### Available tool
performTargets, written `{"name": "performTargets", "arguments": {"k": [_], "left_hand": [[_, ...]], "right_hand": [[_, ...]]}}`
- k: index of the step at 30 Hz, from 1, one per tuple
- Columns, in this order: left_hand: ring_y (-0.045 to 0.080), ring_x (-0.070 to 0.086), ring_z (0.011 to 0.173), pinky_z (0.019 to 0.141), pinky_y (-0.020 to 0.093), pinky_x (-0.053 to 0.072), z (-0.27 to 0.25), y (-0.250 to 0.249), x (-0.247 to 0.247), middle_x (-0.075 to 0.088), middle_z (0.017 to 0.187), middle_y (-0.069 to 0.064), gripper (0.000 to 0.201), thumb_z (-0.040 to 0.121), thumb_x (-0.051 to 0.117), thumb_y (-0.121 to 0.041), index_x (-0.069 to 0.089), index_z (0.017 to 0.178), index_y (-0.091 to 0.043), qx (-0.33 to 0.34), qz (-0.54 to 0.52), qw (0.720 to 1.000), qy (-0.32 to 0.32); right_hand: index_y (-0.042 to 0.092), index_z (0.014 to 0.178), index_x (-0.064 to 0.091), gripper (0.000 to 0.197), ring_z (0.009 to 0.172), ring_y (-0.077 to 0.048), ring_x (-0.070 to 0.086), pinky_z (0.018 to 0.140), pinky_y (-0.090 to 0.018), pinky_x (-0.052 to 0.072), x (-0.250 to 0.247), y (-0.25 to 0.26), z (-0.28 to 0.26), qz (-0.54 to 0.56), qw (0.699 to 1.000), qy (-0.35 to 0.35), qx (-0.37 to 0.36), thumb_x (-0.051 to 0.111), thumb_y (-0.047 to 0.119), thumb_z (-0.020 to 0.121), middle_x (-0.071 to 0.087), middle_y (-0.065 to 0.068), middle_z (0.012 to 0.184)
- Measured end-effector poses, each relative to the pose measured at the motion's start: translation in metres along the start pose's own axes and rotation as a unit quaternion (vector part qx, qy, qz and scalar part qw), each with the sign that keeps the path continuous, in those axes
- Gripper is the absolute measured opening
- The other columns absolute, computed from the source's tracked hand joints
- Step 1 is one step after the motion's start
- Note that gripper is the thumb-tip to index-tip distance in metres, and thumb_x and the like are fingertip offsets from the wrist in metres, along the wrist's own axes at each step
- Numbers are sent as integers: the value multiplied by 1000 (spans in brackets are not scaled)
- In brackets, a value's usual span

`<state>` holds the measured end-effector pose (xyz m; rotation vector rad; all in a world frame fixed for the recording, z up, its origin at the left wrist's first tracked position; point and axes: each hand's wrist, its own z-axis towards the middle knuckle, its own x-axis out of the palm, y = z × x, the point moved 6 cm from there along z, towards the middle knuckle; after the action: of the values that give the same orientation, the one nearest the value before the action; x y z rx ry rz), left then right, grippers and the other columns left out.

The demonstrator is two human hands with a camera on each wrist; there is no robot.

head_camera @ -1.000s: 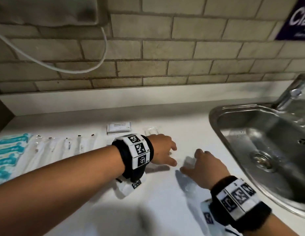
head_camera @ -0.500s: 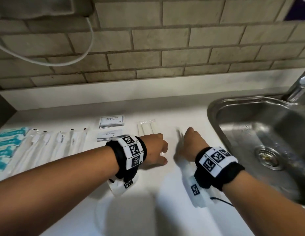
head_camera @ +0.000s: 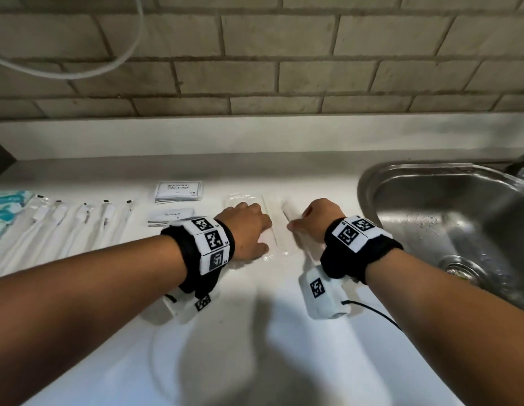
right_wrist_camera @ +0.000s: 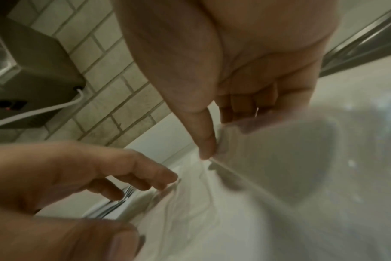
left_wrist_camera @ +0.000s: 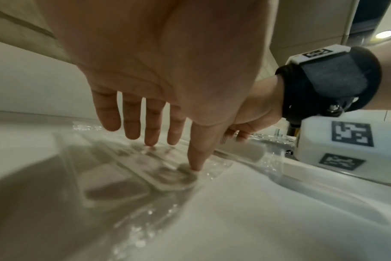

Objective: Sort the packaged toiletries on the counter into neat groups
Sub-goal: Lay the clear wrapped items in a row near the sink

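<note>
Several clear plastic packets with white items inside lie stacked mid-counter. My left hand rests on that stack, its straight fingers pressing the top packet flat. Just to the right, my right hand pinches one more clear packet between thumb and fingers. In the right wrist view this packet is held at its edge, tilted above the counter beside the stack. The right wrist view is blurred.
Left of the stack lie shampoo sachets, toothpaste sachets, a row of wrapped toothbrushes and teal packets. A steel sink takes up the right side. Behind it all, a brick wall backs the counter.
My right hand has travelled from the counter's front up and left with a clear packet, ending beside my left hand. The left hand has stayed on the stack.
</note>
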<state>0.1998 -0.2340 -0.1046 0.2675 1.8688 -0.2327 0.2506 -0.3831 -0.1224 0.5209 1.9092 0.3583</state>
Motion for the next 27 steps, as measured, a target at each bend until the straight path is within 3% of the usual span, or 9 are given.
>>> {"name": "performTargets", "arguments": {"k": [4,8,10,13,16,20,22,24,27], "left_hand": [[26,39,117,91,39,34,3,-11,0,47,131,0,46,85,56,-41,52,130,-32,20,29,999,8],[27,42,114,87,40,33,5,-15,2,49,129,3,43,83,54,-37,52,126,-31,23,49,998,40],[28,41,122,93,41,33,4,-15,3,46,137,3,48,86,53,-41,47,134,-34,24,44,998,49],[28,31,138,108,44,26,-2,-16,9,28,156,0,62,90,51,-49,31,147,-37,26,29,997,65],[27,18,146,114,45,17,-9,-17,15,13,162,-2,69,91,50,-52,20,152,-37,17,18,997,75],[23,15,148,115,44,16,-13,-16,14,16,162,-3,74,90,49,-55,16,153,-33,20,10,998,58],[26,29,141,110,44,24,-16,-9,9,38,151,-2,64,89,50,-55,34,145,-29,9,0,999,43],[28,47,121,101,42,33,-20,4,1,60,119,-2,41,85,51,-55,55,115,-26,-19,-11,1000,15],[25,53,100,91,40,36,-24,26,-5,63,94,-3,30,81,53,-53,55,86,-24,-68,15,998,4]], "right_hand": [[7,91,68,24,72,-23,59,57,-22,40,-16,-5,7,15,999,-33,-2,70,29,80,68,-6,86],[8,115,56,41,96,-26,60,72,-26,41,-19,-7,9,-1,999,-39,-7,73,21,80,63,-9,113],[7,120,53,48,107,-27,59,75,-26,42,-16,-11,9,-12,999,-42,-12,74,20,79,60,-11,119],[7,122,52,53,110,-28,58,82,-30,46,-17,-18,6,-33,998,-57,-17,74,28,79,55,-12,124],[12,126,49,59,115,-30,53,93,-37,48,-20,-24,-2,-59,997,-59,0,73,37,78,46,-11,128],[16,130,44,59,125,-29,38,95,-38,42,-22,-21,-17,-84,993,-79,-27,69,33,80,40,-9,131],[17,133,45,57,126,-29,33,98,-37,39,-20,-9,-27,-79,989,-89,-82,68,33,82,41,-9,133],[19,129,51,50,126,-27,34,99,-37,38,-14,7,-39,-56,984,-84,-149,66,32,84,47,-7,131],[20,120,60,39,124,-23,42,97,-36,42,3,29,-53,-41,973,-36,-224,67,32,83,57,-2,122]]}}
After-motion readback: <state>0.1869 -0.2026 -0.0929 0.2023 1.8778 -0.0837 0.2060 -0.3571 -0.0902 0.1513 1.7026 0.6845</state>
